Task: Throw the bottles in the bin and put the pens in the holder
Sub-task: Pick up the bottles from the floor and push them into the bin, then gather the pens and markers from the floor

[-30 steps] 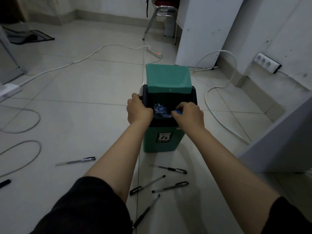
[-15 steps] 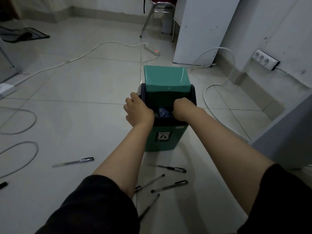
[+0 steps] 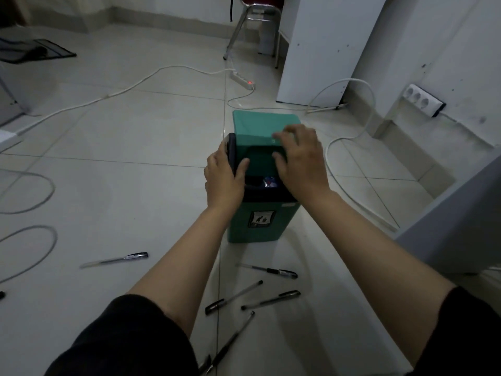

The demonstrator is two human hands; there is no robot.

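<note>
Bin (image 3: 257, 223): green plastic body with a dark rim and a green swing lid (image 3: 260, 126), standing upright on the tiled floor (image 3: 135, 158) at the middle of the scene. White label with a litter pictogram on its near face. Lid tilted, leaving a dark opening on the near side; a crumpled bottle (image 3: 269, 182) with a blue part shows inside, low in the opening.

Left hand (image 3: 223, 176): wrapped around the bin's left rim, thumb over the inner edge, fingers on the outside; a firm grasp.

Right hand (image 3: 301, 161): fingers spread and flat, resting on top of the lid and holding nothing.

Pens: 1 lying alone to the near left (image 3: 115, 259); 1 just near the bin's base (image 3: 268, 270); 2 nearer still, close together (image 3: 233, 297) (image 3: 271, 299); 1 at the near edge (image 3: 230, 341), its lower end beside another dark tip that is too cut off to identify.

Surroundings: white cables (image 3: 349, 147) looping over the floor, a power strip (image 3: 242, 79) with a red light far behind the bin, a wall socket block (image 3: 423, 100) at the right.
</note>
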